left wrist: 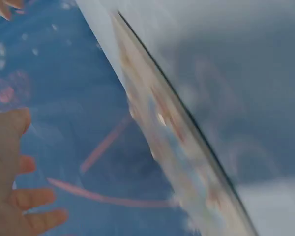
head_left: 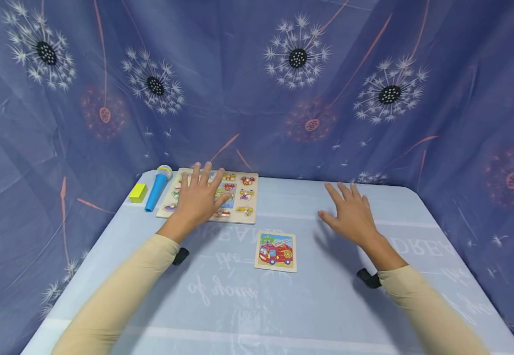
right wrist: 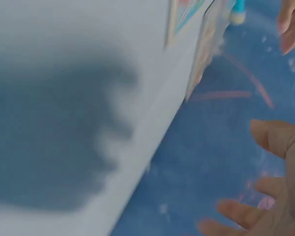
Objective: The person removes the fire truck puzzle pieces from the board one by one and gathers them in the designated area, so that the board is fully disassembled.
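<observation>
Working above a pale desk (head_left: 319, 305), so judging every reach against its edges. Starting with the biggest thing lying there: seeing a knobbed wooden puzzle board (head_left: 235, 217) close to the far edge, just in from the far-left corner. Holding the left hand (head_left: 197, 199) over that board, fingers spread, hovering without touching, going by the gap in the left wrist view. Holding the right hand (head_left: 351, 217) over the desk's right half, fingers likewise spread, gripping nothing, casting a soft shadow; so holding the two hands well apart. Noting the smaller fire-engine puzzle (head_left: 276, 252) lying flat, roughly midway between the left and right edges, farther from the far edge than the board. Probably doing best by moving both palms level and gently, lifting the left one clear of the knobs before swinging sideways, and pinching any thin board by its rims rather than pressing its face. Also minding the blue microphone (head_left: 157, 190) just beside the board, likely prone to rolling, and finally the yellow block (head_left: 138, 193) nearest the left edge.
</observation>
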A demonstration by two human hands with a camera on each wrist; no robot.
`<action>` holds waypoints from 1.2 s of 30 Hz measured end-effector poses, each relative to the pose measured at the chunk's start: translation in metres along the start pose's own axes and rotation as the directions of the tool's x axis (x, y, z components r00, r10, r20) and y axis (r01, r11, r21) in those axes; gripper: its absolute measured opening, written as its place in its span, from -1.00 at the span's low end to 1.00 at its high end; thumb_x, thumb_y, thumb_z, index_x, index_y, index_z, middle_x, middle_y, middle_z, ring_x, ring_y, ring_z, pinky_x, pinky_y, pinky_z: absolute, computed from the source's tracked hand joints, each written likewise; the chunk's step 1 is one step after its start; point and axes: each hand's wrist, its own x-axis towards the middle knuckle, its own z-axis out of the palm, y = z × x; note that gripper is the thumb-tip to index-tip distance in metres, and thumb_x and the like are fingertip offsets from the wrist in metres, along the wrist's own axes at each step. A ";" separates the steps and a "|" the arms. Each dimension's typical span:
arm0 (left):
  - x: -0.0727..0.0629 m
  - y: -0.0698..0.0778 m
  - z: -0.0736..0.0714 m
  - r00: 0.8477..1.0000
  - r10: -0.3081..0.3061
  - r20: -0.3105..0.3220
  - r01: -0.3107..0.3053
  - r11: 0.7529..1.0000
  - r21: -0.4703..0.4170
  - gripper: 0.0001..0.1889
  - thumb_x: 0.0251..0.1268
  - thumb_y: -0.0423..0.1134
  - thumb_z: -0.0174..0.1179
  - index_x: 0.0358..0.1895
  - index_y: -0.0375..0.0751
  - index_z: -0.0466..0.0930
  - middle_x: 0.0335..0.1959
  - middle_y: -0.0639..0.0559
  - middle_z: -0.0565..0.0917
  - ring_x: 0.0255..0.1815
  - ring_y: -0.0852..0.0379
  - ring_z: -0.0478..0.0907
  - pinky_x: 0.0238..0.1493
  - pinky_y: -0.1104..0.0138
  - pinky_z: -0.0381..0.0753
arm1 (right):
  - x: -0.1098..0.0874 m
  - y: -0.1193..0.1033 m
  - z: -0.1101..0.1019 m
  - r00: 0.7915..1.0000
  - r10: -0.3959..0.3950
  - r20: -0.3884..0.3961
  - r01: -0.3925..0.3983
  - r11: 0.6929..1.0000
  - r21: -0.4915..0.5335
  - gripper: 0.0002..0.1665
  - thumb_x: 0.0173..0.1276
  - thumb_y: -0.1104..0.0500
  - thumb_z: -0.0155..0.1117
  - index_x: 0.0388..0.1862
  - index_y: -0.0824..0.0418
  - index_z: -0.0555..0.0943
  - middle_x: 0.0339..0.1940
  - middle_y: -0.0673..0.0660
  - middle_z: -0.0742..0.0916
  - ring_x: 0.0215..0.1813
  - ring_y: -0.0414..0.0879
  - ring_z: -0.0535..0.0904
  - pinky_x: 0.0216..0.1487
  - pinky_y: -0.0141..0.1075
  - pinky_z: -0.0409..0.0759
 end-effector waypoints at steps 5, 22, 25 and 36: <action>-0.010 0.034 0.007 0.980 0.197 0.034 -0.191 0.973 -0.127 -0.38 0.51 0.13 0.12 0.50 -0.07 0.40 0.39 -0.24 0.50 0.40 -0.26 0.44 0.35 -0.16 0.40 | -0.007 -0.032 0.023 0.983 -0.050 0.179 -0.001 0.961 0.275 -0.04 0.42 -0.07 0.35 0.65 0.16 0.17 0.47 0.37 0.43 0.37 0.34 0.45 0.21 0.30 0.48; -0.033 0.113 0.028 0.725 0.409 0.554 -0.335 0.913 -0.235 -0.21 0.30 0.29 0.27 0.57 0.28 0.26 0.64 0.01 0.17 0.63 -0.15 0.10 0.49 -0.22 0.17 | -0.020 -0.063 0.058 0.896 -0.128 0.424 -0.100 0.875 0.473 -0.16 0.31 0.03 0.47 0.48 0.33 0.41 0.21 0.17 0.61 -0.06 -0.08 0.56 -0.15 -0.22 0.58; -0.032 0.114 0.031 0.712 0.411 0.569 -0.340 0.911 -0.232 -0.18 0.28 0.29 0.29 0.58 0.27 0.25 0.65 -0.01 0.15 0.63 -0.11 0.11 0.49 -0.19 0.19 | -0.020 -0.064 0.059 0.898 -0.125 0.423 -0.093 0.884 0.458 -0.16 0.30 0.01 0.47 0.46 0.34 0.43 0.19 0.15 0.62 -0.07 -0.09 0.56 -0.14 -0.21 0.57; -0.033 0.115 0.033 0.714 0.417 0.562 -0.343 0.909 -0.238 -0.19 0.28 0.25 0.32 0.58 0.24 0.27 0.64 -0.04 0.17 0.63 -0.09 0.14 0.51 -0.13 0.19 | -0.021 -0.070 0.058 0.891 -0.142 0.430 -0.088 0.877 0.472 -0.19 0.33 0.00 0.45 0.43 0.37 0.46 0.26 0.21 0.63 0.06 -0.05 0.60 0.07 -0.07 0.63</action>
